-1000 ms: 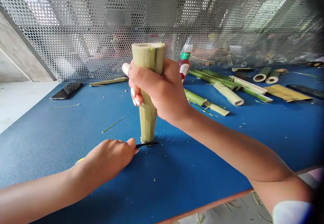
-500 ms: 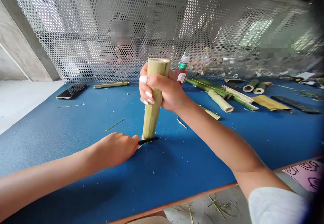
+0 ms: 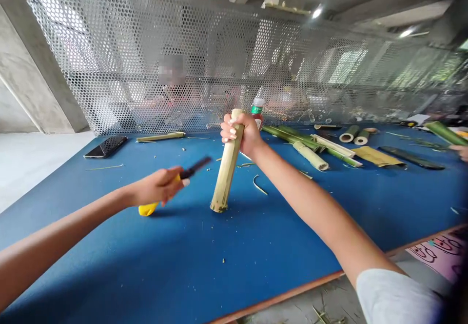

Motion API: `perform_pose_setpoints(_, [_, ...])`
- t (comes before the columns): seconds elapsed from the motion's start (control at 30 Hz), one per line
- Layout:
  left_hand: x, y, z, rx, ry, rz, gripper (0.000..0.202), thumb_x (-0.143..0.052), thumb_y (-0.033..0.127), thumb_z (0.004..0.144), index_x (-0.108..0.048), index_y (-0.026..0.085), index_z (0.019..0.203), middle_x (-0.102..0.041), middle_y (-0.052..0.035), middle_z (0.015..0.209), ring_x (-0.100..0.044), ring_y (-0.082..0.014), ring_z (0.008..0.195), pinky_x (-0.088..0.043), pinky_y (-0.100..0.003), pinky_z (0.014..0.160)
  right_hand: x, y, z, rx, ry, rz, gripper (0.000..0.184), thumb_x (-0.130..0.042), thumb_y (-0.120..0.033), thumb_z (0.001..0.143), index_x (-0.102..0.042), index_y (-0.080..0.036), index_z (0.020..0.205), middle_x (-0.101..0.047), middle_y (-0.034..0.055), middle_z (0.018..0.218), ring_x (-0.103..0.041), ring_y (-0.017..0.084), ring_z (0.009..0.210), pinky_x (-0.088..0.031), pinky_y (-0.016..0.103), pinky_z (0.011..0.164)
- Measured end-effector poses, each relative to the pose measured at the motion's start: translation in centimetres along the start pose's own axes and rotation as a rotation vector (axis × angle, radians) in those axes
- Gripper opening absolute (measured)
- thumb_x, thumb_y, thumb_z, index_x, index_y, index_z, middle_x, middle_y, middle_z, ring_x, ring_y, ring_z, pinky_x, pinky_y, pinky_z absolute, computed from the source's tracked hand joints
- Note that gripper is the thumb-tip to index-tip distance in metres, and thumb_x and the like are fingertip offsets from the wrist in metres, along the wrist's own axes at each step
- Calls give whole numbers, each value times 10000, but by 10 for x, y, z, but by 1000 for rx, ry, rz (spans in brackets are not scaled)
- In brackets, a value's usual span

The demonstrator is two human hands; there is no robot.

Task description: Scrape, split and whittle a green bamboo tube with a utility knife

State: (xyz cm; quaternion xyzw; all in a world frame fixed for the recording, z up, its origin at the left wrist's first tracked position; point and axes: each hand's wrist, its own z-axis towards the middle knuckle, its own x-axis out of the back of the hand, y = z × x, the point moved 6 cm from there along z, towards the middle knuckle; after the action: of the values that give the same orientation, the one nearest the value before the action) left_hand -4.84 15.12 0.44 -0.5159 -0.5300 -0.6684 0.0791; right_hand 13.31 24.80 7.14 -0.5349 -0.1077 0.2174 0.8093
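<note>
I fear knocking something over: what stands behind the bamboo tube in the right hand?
Behind the bamboo tube and the right hand stands a bottle. Only its white cap and green neck show; the hand covers most of its body. Farther back is a perforated screen.

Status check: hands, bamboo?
Left hand holds yellow-handled knife, blade in air. Right hand grips bamboo tube top, tilted, base on blue table. Nothing between them.

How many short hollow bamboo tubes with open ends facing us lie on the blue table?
2, side by side at the far right: a greener short tube and a paler short tube beside it. Others may be hidden.
</note>
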Motion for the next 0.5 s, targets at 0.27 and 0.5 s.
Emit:
perform_pose_setpoints(0.27, [34, -56, 8, 63, 509, -113, 515, -452, 426, 765, -275, 224, 1205, -591, -28, 861, -580, -130, 583, -491, -286, 525, -4, -23, -3, -22, -232, 94, 280, -635, -302, 603, -486, -203, 819, -569, 9, 846, -566, 182, 860, -467, 373, 770])
perform_pose_setpoints(0.5, [23, -56, 5, 52, 634, -304, 475, -465, 431, 756, -359, 206, 1160, -561, 4, 764, -488, -79, 435, -452, -250, 442, 19, -31, -4, 30, -134, -256, 331, -710, -261, 596, -518, -180, 853, -568, 4, 795, -574, 145, 781, -484, 291, 696])
